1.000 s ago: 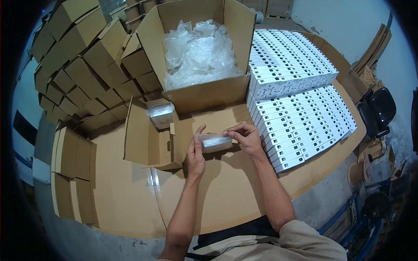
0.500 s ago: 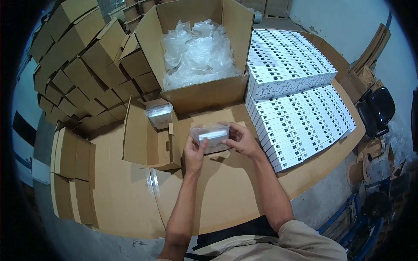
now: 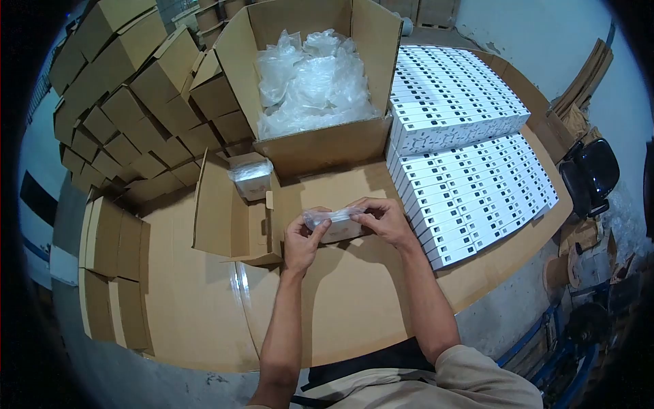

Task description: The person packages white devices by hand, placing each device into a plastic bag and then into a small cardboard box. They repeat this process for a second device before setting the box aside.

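Note:
Between my hands is a small white box in a clear plastic bag, held just above the cardboard-covered table. My left hand pinches the bag's left end between thumb and fingers. At its right end my right hand grips the plastic along the top edge. Just left of my hands stands an open brown carton with its flap spread out. One bagged white box sits upright in the carton's far end.
A large open carton full of clear plastic bags stands behind. On the right, white boxes are stacked in rows. Brown cartons pile up at the back left, with more cartons along the left edge.
Both hands have tilted the bagged box and drawn the plastic together along its top. My right hand's fingers have come further over the upper edge.

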Available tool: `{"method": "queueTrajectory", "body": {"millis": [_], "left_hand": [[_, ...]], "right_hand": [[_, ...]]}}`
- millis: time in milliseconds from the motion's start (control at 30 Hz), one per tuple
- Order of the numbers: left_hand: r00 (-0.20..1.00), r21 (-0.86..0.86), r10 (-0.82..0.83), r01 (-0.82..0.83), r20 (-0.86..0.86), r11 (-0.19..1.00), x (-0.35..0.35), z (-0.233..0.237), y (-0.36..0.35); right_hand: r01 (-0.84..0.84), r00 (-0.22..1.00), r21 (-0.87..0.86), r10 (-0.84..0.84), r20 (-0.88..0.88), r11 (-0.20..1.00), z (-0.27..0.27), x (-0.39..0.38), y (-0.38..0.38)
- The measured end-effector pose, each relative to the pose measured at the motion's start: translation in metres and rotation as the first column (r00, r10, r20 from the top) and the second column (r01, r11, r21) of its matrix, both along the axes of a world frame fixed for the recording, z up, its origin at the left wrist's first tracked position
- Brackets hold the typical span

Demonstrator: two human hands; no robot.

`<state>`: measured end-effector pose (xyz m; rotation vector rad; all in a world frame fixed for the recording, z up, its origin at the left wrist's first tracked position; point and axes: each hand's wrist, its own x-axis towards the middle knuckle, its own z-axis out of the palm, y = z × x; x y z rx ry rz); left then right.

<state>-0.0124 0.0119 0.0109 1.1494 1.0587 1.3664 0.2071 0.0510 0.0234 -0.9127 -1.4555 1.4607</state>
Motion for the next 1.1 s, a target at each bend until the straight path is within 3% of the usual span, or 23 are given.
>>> {"method": "queueTrajectory", "body": {"millis": [333, 433, 667, 767, 867, 967, 1100], "left_hand": [[0.990, 0.201, 0.117, -0.099, -0.078, 0.975, 0.002, -0.009, 0.004], [0.992, 0.044, 0.112, -0.110, -0.062, 0.993, 0.003, -0.001, 0.000], [0.983, 0.012, 0.182, -0.182, 0.037, 0.983, 0.011, -0.003, 0.001], [0.976, 0.023, 0.206, -0.208, 0.068, 0.978, 0.012, -0.011, 0.004], [0.965, 0.017, 0.251, -0.253, 0.070, 0.967, 0.017, -0.009, 0.003], [0.961, 0.020, 0.272, -0.274, 0.057, 0.962, 0.017, -0.014, 0.004], [0.960, 0.022, 0.278, -0.279, 0.042, 0.960, 0.018, -0.014, 0.004]], "right_hand": [[0.083, 0.996, 0.099, -0.085, 0.015, 0.992, -0.003, -0.004, -0.001], [0.102, 0.995, 0.070, -0.104, 0.014, 0.992, -0.006, -0.003, 0.000], [0.178, 0.983, 0.132, -0.169, -0.079, 0.975, -0.010, -0.010, 0.002], [0.150, 0.989, 0.002, -0.150, -0.017, 0.989, -0.003, -0.005, -0.001], [0.186, 0.965, 0.190, -0.142, -0.220, 0.964, 0.005, -0.014, -0.004], [0.009, 0.991, 0.261, 0.027, -0.134, 0.965, 0.007, -0.003, -0.003], [-0.045, 0.998, 0.297, 0.028, 0.062, 0.954, 0.011, -0.002, -0.007]]}}
